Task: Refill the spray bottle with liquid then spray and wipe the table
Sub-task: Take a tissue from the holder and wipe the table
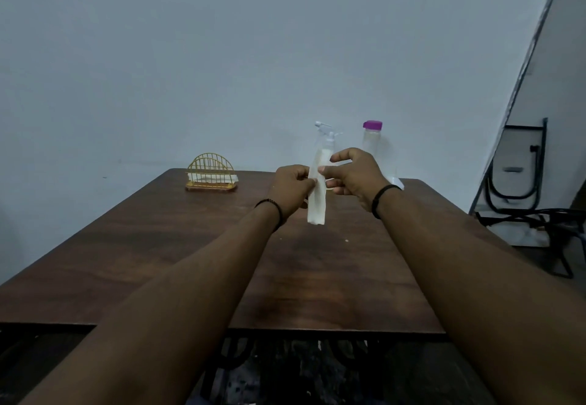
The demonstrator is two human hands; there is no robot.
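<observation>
A thin white folded tissue hangs limp above the dark wood-grain counter. Both hands pinch it, left hand and right hand, arms outstretched.

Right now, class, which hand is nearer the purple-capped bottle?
Right. The right hand is just in front-left of the purple-capped bottle; the left hand is farther left.

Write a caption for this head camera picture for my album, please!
Both hands, left and right, pinch a folded white tissue above the wooden table, spray bottle behind.
</observation>
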